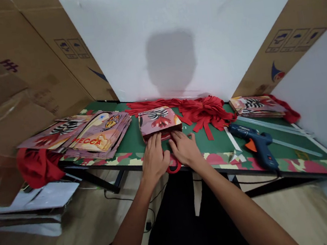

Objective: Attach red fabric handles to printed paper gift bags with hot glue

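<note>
A small patterned paper bag point(160, 119) lies on the green table, its dark red open side facing me. My left hand point(155, 156) and my right hand point(185, 148) are side by side at that opening, fingertips at or inside its lower edge, both on the bag. The fingers of each hand are stretched forward, palms down, and the tips are partly hidden. Just below the bag, between my hands, red scissors handles point(173, 165) show at the table's front edge.
Stacked printed bags point(98, 133) sit left, with red ribbon point(38, 166) hanging. Red ribbons point(207, 110) lie behind. On the right are a blue glue gun point(256, 142), clear glue sticks point(298, 148), paper strips point(234, 141) and another bag stack point(258, 107). A white board point(214, 31) stands behind.
</note>
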A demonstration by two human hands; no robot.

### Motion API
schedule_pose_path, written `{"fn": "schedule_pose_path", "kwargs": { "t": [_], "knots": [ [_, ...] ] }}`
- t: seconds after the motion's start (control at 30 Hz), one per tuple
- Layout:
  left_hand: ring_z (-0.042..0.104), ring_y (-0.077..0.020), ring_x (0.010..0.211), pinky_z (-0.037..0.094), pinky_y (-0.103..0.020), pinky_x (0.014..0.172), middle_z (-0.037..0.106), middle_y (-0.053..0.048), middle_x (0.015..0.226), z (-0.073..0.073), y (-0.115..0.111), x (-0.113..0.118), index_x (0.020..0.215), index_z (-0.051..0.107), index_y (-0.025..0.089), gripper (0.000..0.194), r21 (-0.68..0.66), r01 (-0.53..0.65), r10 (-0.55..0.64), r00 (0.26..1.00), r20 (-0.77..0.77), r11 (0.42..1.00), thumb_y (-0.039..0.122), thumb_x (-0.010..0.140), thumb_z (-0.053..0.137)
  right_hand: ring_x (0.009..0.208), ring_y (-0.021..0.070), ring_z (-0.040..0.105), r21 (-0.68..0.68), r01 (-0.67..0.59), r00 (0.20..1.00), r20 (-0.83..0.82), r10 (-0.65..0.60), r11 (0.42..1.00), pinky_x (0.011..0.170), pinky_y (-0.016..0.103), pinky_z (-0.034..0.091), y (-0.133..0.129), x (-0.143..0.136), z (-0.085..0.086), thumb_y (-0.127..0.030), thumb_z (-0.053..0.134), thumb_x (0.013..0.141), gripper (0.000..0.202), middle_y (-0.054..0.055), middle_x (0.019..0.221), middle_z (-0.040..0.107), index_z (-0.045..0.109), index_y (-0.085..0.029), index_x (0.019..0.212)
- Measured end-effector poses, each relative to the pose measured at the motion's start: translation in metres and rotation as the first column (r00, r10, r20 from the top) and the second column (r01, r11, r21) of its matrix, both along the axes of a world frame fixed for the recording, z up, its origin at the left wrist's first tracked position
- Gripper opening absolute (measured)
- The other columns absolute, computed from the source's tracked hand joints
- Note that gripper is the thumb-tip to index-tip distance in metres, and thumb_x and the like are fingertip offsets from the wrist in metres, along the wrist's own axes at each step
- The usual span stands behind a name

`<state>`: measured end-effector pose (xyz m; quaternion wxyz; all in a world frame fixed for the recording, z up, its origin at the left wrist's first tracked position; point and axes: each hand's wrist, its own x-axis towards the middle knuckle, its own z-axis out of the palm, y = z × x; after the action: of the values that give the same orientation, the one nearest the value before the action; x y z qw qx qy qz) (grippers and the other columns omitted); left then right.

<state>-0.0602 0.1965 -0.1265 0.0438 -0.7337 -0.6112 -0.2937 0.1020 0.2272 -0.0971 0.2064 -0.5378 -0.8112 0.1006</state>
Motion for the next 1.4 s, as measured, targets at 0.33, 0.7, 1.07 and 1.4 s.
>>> {"fn": "schedule_pose_path", "kwargs": {
  "t": [0.33, 0.7, 1.07, 1.4],
  "knots": [
    [0.067, -0.0423, 0.126, 0.054, -0.059, 0.115, 0.072, -0.025, 0.123, -0.001, 0.006, 0.010, 0.128, 0.061, 0.007, 0.042, 0.015, -0.110, 0.109, 0.993, 0.039, 0.994, 0.023, 0.090, 0.058, 0.158, 0.0322, 0.046, 0.005, -0.016, 0.998, -0.061, 0.017, 1.000, 0.125, 0.051, 0.030, 0.003, -0.001, -0.008, -0.036, 0.043, 0.114, 0.055, 0.019, 0.169, 0.053, 0.055, -0.010, 0.161],
    [0.060, -0.0360, 0.146, 0.044, -0.055, 0.125, 0.068, -0.017, 0.149, 0.049, 0.000, -0.003, 0.138, 0.070, 0.019, 0.042, 0.171, -0.026, 0.019, 0.999, 0.044, 0.985, 0.019, 0.097, 0.060, 0.075, 0.0217, 0.069, -0.005, 0.106, 0.962, -0.251, -0.104, 0.994, 0.069, 0.031, 0.042, 0.003, 0.020, 0.000, -0.034, 0.028, 0.118, 0.057, 0.008, 0.081, 0.077, 0.076, -0.018, 0.092],
    [0.078, -0.0311, 0.114, 0.059, -0.039, 0.096, 0.080, -0.010, 0.134, 0.100, 0.043, -0.040, 0.143, 0.073, 0.024, 0.045, 0.034, -0.066, 0.062, 0.993, 0.102, 0.997, 0.028, 0.108, 0.045, 0.106, 0.0277, 0.067, 0.076, 0.042, 0.925, -0.380, -0.010, 0.996, 0.093, 0.037, 0.051, 0.006, 0.008, -0.002, -0.030, 0.062, 0.106, 0.028, 0.013, 0.118, 0.069, 0.077, -0.019, 0.127],
    [0.075, -0.0245, 0.077, 0.059, -0.034, 0.072, 0.079, -0.009, 0.090, 0.030, -0.007, -0.005, 0.108, 0.068, 0.019, 0.071, -0.219, 0.031, 0.141, 0.675, 0.724, 0.975, 0.085, 0.094, 0.047, 0.102, 0.0220, 0.071, 0.116, -0.165, 0.802, -0.563, 0.202, 0.979, 0.093, 0.034, 0.055, 0.035, 0.009, 0.065, -0.025, 0.065, 0.105, 0.026, 0.008, 0.118, 0.078, 0.077, -0.020, 0.127]
  ]
}}
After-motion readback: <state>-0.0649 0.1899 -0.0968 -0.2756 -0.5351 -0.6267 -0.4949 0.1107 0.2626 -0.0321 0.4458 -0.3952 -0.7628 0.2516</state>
